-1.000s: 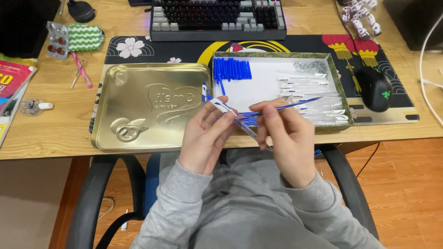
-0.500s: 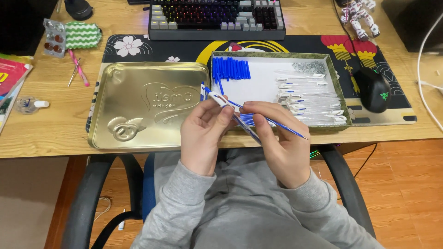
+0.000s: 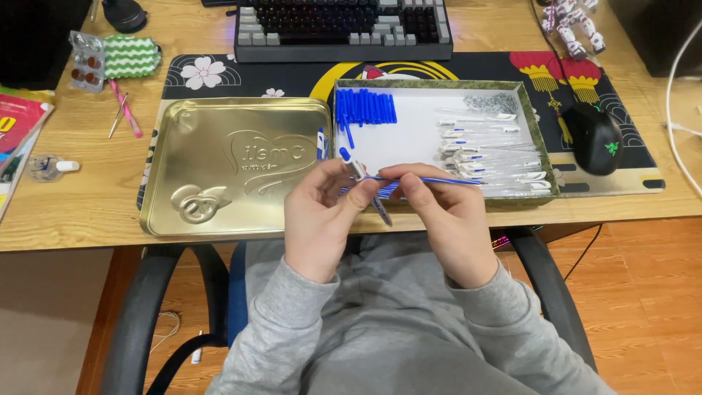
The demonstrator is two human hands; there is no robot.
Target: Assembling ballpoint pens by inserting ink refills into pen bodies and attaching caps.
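Note:
My left hand (image 3: 322, 219) pinches a clear pen barrel (image 3: 365, 183) with a blue end cap, held just above the desk's front edge. My right hand (image 3: 439, 219) grips a thin blue ink refill (image 3: 439, 179) that lies level, its left end at the barrel. Both hands meet in front of a green-rimmed tray (image 3: 545, 164). The tray holds a row of blue caps (image 3: 364, 107) at its far left and a pile of clear pen barrels (image 3: 486, 150) on its right. A gold tin lid (image 3: 234, 164) lies to the left of my hands.
A keyboard (image 3: 344, 25) stands behind the tray on a patterned desk mat (image 3: 219, 73). A black mouse (image 3: 594, 135) sits at the right. At the left lie a green pouch (image 3: 131, 55), a blister pack (image 3: 86, 60), a small bottle (image 3: 47, 167) and books (image 3: 14, 124).
The refill was tilted down to the right half a second ago; it now lies level, pointing right. Both hands have stayed together at the desk edge.

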